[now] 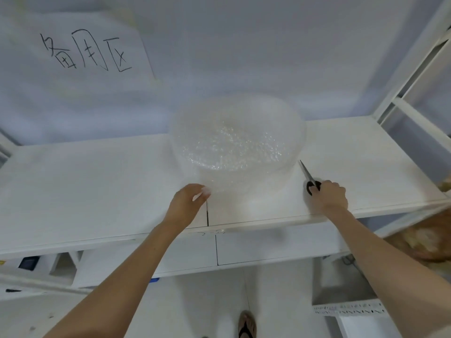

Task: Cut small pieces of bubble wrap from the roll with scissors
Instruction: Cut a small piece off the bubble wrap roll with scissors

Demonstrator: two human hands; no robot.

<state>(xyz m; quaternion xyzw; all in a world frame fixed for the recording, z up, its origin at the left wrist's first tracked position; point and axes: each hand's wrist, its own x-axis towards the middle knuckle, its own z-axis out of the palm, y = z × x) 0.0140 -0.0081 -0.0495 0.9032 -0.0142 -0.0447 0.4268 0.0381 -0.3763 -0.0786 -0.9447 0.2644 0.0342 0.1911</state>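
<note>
White wall's paper sign reads 备用区 above bubble wrap roll.

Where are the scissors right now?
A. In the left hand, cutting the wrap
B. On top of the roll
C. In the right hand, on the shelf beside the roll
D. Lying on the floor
C: the right hand grips the scissors by the black handles, blades lying on the shelf right of the roll.

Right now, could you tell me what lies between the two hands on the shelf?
In the head view, the roll's lower front, standing on the shelf.
</note>
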